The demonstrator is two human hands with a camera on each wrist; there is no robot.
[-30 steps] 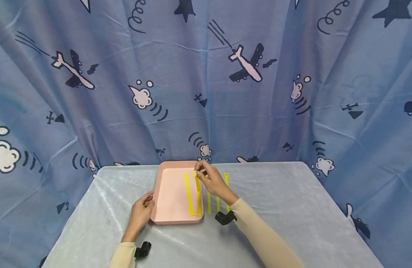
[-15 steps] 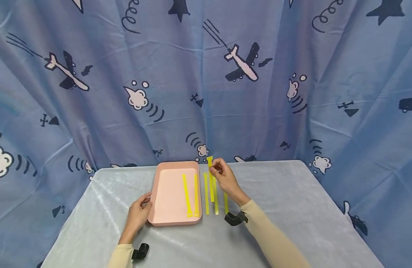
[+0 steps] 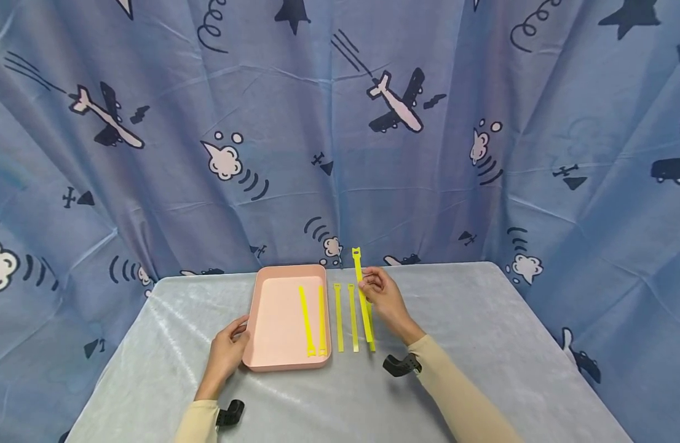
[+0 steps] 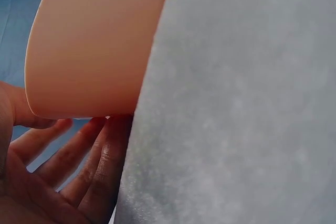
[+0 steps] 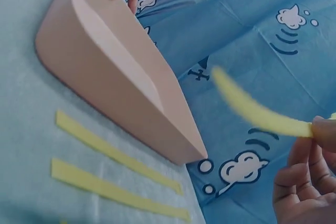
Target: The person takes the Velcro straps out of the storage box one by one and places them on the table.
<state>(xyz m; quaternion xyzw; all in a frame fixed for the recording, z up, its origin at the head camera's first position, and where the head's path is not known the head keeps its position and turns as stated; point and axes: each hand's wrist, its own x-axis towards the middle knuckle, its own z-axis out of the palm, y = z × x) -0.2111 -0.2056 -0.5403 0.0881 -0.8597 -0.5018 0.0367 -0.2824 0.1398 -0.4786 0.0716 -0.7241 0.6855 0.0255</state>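
Observation:
My right hand (image 3: 388,303) pinches a yellow cable tie (image 3: 358,264) between thumb and fingertips, its slotted head pointing up. In the right wrist view, the tie's free end curves away from the thumb (image 5: 325,132) and is blurred. Below it lies another cable tie (image 3: 372,335) on the table, partly hidden. Two more table ties, one nearer the tray (image 3: 339,317) and one farther right (image 3: 353,317), lie parallel. My left hand (image 3: 227,349) holds the left rim of a pink tray (image 3: 279,301), with fingers against its outer wall. Two yellow ties (image 3: 307,323) lie in the tray's right half.
A grey cloth covers the table (image 3: 462,344), whose back edge meets a blue patterned curtain (image 3: 296,123). A black wrist camera sits on the left wrist (image 3: 230,413) and another on the right (image 3: 402,365).
My right hand has moved right from over the tray, carrying the cable tie past two table ties to the rightmost one. My left hand stays at the tray.

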